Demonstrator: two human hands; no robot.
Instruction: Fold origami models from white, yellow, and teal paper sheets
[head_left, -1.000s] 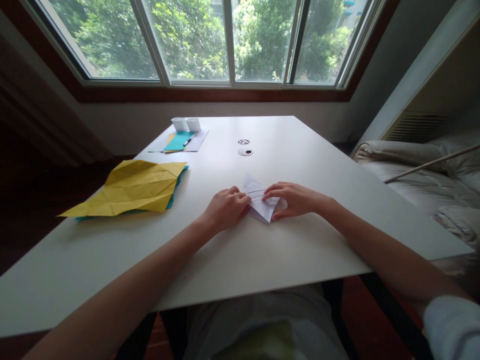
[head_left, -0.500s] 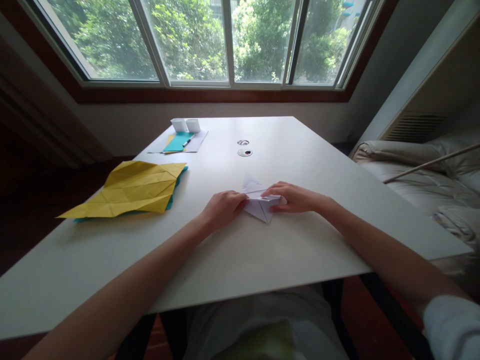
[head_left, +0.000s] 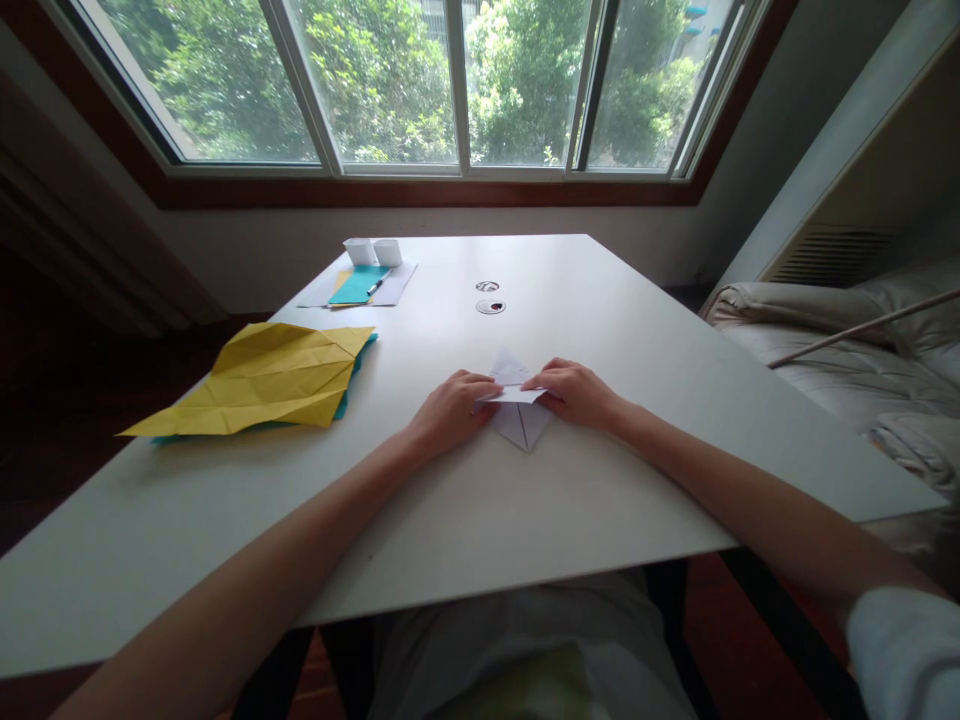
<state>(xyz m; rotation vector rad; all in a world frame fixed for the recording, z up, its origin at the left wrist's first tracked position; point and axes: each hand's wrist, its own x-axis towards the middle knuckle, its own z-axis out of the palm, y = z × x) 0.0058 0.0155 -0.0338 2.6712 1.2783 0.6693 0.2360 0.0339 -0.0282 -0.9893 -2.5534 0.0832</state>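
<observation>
A folded sheet of white paper (head_left: 521, 425) lies on the table in front of me, with one point towards me and another away. Across its middle a flap stands partly raised. My left hand (head_left: 456, 408) grips the left side of this flap between thumb and fingers. On the opposite side, my right hand (head_left: 576, 390) pinches the flap's right end, fingertips on top and thumb below. Parts of the paper's side corners are hidden under my fingers.
The white table (head_left: 420, 540) carries a creased yellow sheet (head_left: 277, 375) over a teal sheet (head_left: 343, 402) at left. Farther back are two white paper boxes (head_left: 373, 252), teal paper (head_left: 358, 285) and a pen (head_left: 378, 284). Two round discs (head_left: 490, 307) sit mid-table.
The white paper has turned slightly, so its near point has shifted left. My right hand has moved a little left, and the flap now lies more level between both hands.
</observation>
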